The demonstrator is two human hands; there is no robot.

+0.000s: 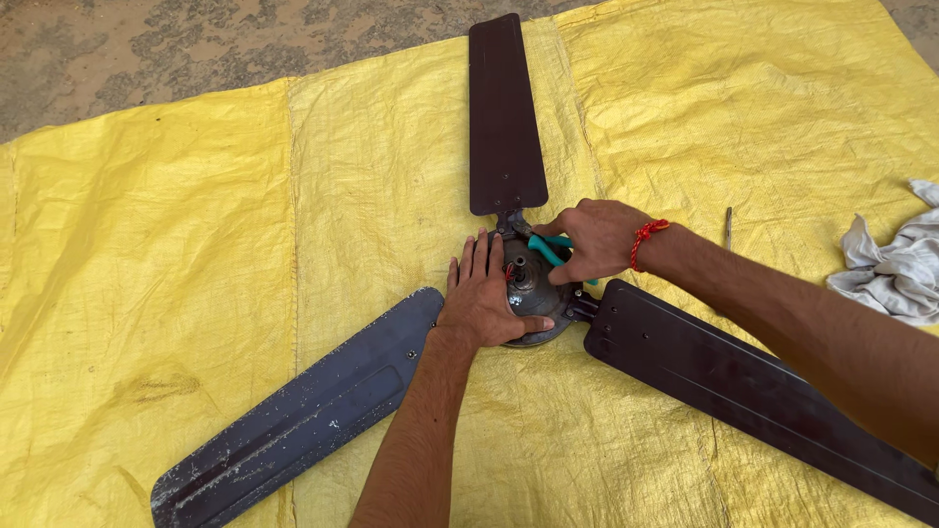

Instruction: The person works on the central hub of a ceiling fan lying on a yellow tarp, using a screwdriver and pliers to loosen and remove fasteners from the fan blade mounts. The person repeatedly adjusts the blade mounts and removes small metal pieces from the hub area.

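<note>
Ceiling fan lying mid-tarp, left hand pressed flat and open on its hub, right hand clenched around teal-handled pliers at the hub's top, white rag by the right edge

No packages, labels, signs or screens in view.

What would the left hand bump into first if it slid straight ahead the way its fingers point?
The left hand lies flat on the fan hub, fingers pointing up the picture. Straight ahead, it would probably meet the bracket of the top blade first, though depth is hard to judge.
</note>
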